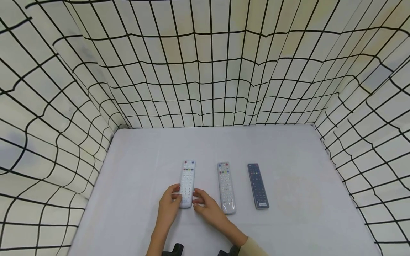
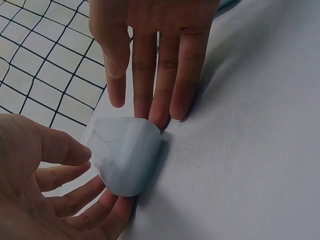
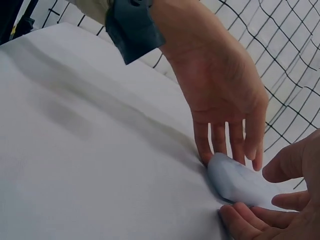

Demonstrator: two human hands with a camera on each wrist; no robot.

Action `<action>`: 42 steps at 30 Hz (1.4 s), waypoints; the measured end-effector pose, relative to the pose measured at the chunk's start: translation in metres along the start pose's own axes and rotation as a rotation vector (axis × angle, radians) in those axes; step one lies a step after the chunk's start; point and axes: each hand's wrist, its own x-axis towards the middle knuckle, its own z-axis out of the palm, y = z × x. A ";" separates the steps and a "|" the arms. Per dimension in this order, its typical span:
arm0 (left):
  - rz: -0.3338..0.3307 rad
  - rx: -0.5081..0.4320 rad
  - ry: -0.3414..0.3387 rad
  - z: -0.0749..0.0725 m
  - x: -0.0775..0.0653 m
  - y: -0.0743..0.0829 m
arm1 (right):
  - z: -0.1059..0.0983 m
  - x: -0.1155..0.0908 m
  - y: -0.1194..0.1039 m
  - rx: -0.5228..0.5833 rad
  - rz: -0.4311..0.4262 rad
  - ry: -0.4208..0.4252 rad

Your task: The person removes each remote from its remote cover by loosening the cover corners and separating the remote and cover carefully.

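Note:
A white remote control [image 1: 187,183] with small coloured buttons lies upright in front of me on the white-covered table, between my two hands. My left hand [image 1: 168,208] is at its left side, fingertips along the edge and thumb at the lower left edge. My right hand [image 1: 211,211] is at the right side, fingertips close to the lower right edge. In the left wrist view the remote's pale rounded end [image 2: 127,155] sits between both hands, their fingers mostly straight. The right wrist view shows the left hand [image 3: 220,85] reaching down beside the remote.
A second white remote [image 1: 226,186], looking glossy, lies right of my right hand. Farther right is a dark remote [image 1: 258,185] with a pale label at its lower end. Black-gridded white cloth [image 1: 205,71] walls the table at the back and both sides.

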 end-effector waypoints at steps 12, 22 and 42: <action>-0.002 -0.030 0.036 0.000 -0.002 0.001 | 0.002 -0.003 -0.004 0.020 -0.017 0.012; 0.033 -0.066 0.054 -0.010 -0.003 0.022 | -0.004 -0.005 -0.020 -0.081 -0.194 0.072; 0.163 -0.132 0.081 -0.020 -0.026 0.057 | -0.023 0.006 -0.037 -0.456 -0.604 0.289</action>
